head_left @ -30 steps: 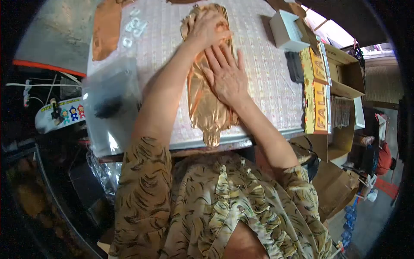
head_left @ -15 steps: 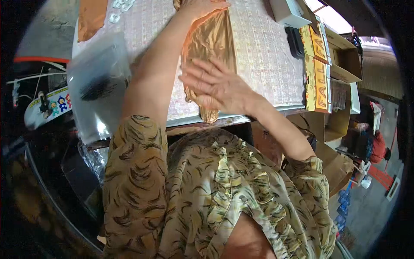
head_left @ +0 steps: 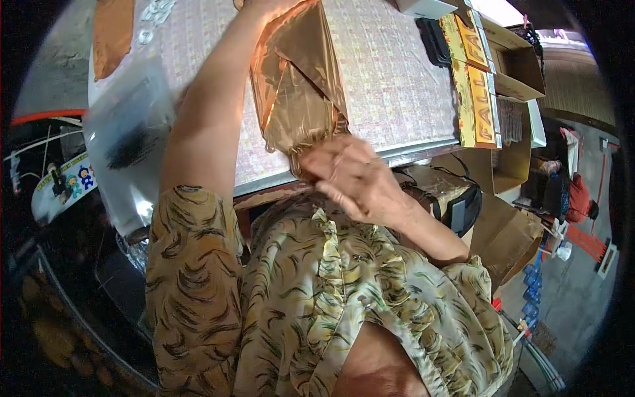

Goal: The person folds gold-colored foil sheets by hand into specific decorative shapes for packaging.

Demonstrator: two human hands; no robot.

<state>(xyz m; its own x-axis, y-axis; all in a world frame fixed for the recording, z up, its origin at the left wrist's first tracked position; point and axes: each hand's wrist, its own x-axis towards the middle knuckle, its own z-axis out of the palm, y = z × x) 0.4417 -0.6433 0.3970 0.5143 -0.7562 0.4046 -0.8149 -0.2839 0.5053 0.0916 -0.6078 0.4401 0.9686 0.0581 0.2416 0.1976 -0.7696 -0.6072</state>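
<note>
A flat, shiny copper-coloured foil balloon (head_left: 307, 86) lies lengthwise on the table, with a slanting fold across its middle. At its far end rests my left hand (head_left: 274, 5), cut off by the top of the view so that its fingers are hidden. My right hand (head_left: 360, 175) is at the balloon's narrow near end, by the table's front edge. Its fingers curl over the gathered foil there, somewhat blurred, while the thumb stands apart below. The foil narrows toward that hand.
The table (head_left: 390, 86) has a patterned cover. An orange-brown sheet (head_left: 112, 36) lies at the far left, near small clear pieces (head_left: 157, 10). A clear plastic bag (head_left: 129, 126) overhangs the left edge. Yellow boxes (head_left: 471, 92) and a black case (head_left: 433, 41) stand right, beside open cartons (head_left: 519, 66).
My right hand has slid from the middle of the foil balloon to its near end, its spread fingers now bent. A slanting fold shows in the foil. The whole view has shifted slightly.
</note>
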